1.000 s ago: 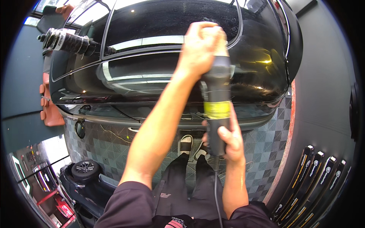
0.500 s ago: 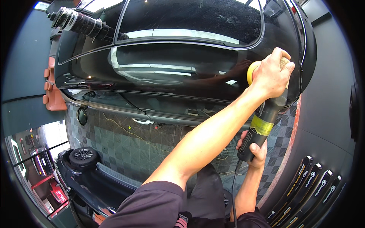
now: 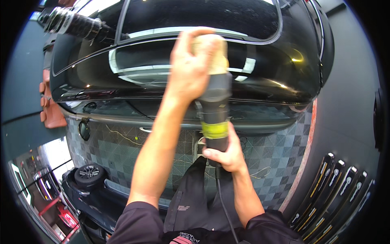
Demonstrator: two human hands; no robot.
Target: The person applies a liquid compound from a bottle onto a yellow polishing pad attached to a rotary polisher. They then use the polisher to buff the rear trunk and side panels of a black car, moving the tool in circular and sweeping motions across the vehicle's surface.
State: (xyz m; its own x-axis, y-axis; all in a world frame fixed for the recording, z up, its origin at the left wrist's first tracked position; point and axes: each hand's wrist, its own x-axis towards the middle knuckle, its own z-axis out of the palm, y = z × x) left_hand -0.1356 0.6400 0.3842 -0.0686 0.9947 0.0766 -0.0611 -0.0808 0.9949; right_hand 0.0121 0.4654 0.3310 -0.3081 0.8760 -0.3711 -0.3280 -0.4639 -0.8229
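Note:
A black corded polisher with a yellow-green band lies over the glossy black roof of a car, its head near the edge of the dark glass panel. My left hand is wrapped over the tan-covered head of the tool. Closer to me, my right hand grips the rear end of its body, where the cord leaves. The pad under the head is hidden by my hand and the tool. Motion blurs the head and my left hand somewhat.
A black cylindrical object lies at the roof's far left. Below the car is a checkered tile floor. A wheel rests on a dark car part at lower left. Several long black boxes lean at right; reddish-brown seats stand left.
Both hands have carried the polisher leftward from the roof's right end to its middle. The yellow pad, visible before, is now hidden. The view has shifted slightly.

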